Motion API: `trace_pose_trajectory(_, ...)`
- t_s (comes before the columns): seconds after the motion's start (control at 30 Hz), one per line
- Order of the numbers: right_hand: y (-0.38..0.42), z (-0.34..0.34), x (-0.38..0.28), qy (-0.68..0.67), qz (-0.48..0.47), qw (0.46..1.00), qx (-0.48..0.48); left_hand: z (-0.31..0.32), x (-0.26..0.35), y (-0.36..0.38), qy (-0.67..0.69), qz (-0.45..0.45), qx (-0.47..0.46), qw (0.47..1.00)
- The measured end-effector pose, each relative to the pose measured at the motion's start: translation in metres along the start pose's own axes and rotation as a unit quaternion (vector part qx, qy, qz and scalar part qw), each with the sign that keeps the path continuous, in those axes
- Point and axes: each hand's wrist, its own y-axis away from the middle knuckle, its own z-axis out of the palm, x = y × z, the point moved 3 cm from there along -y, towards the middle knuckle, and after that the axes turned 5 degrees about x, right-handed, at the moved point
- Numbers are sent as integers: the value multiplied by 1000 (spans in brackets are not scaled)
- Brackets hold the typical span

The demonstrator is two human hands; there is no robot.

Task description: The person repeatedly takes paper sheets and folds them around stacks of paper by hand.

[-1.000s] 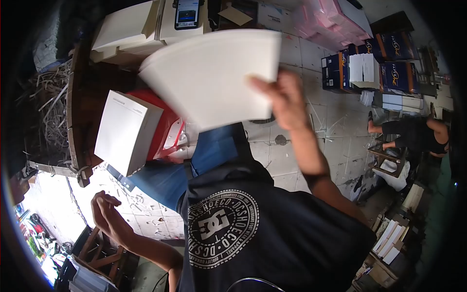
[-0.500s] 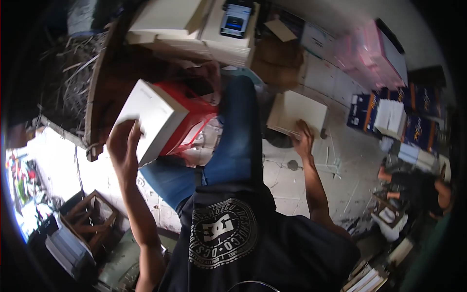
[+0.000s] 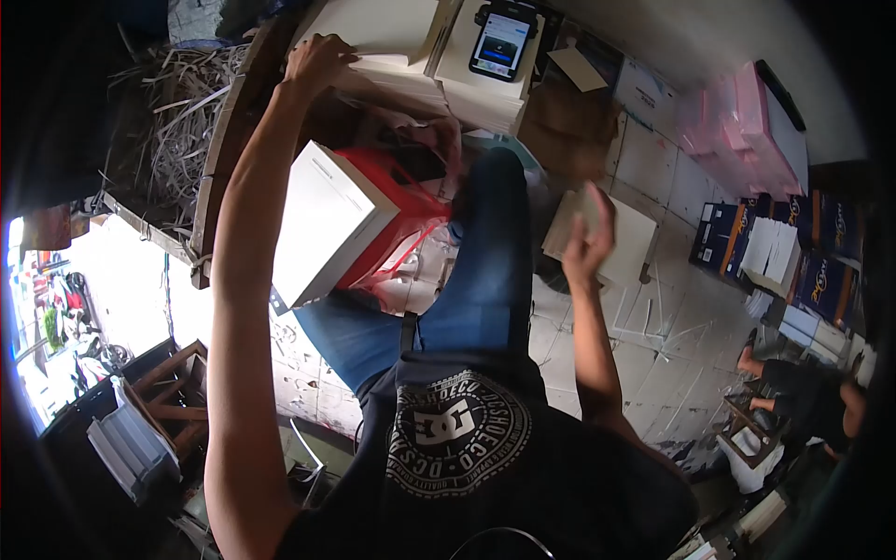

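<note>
My left hand reaches to the near left edge of a cream paper stack on the bench. Its fingers are curled and pressed together on the edge of the paper. My right hand is slightly blurred, its fingers apart with nothing in them, just over a smaller cream paper stack low on my right. Between my arms, a thick block of white printed sheets stands tilted near my left thigh, against a red plastic bag.
A phone lies on a second cream stack. Shredded paper strips fill a space at left. Pink-wrapped packs and dark blue boxes stand at right. Another person sits at lower right.
My left hand has moved from the white block up and forward to the cream stack on the bench. My right hand has lifted off the smaller stack. The view has shifted slightly.
</note>
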Motion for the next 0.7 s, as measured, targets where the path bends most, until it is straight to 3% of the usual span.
trace_pose_trajectory(0.03, -9, 24, -19, -63, -6, 998, -7, -13, 6, 6, 18, 1, -5, 1000)
trace_pose_trajectory(0.07, -13, 50, -32, -101, -1, 995, -18, -10, -2, 11, 39, 72, 100, 992)
trace_pose_trajectory(0.13, -38, 91, -90, -88, -111, 987, -73, -46, 11, 28, 112, 13, 192, 975)
trace_pose_trajectory(0.23, -44, 135, -167, -37, -176, 961, -210, -142, 68, 102, 158, -115, 309, 931)
trace_pose_trajectory(0.3, -35, 143, -204, 45, -244, 945, -214, -199, 103, 168, 306, -230, 262, 886)
trace_pose_trajectory(0.33, -30, 134, -211, 1, -278, 934, -225, -195, 102, 199, 456, -261, 295, 798)
trace_pose_trajectory(0.37, -27, 123, -216, -43, -311, 919, -239, -196, 101, 227, 469, -252, 342, 775)
trace_pose_trajectory(0.4, -24, 107, -224, -157, -288, 921, -210, -203, 105, 256, 504, -251, 327, 759)
trace_pose_trajectory(0.43, -21, 90, -232, -269, -260, 910, -180, -208, 112, 279, 512, -279, 370, 723)
trace_pose_trajectory(0.5, -24, 64, -248, -301, -203, 912, -192, -233, 152, 308, 293, -242, 482, 790)
trace_pose_trajectory(0.53, -7, 63, -248, -363, -117, 898, -219, -228, 155, 329, 174, -255, 435, 846)
trace_pose_trajectory(0.6, 17, 56, -247, -389, 10, 879, -276, -225, 172, 330, 364, 26, 284, 887)
trace_pose_trajectory(0.63, 22, 48, -246, -358, 53, 881, -304, -223, 174, 319, 364, -5, 211, 907)
trace_pose_trajectory(0.7, 32, 50, -242, -317, 126, 876, -342, -191, 159, 318, 317, -13, 172, 933)
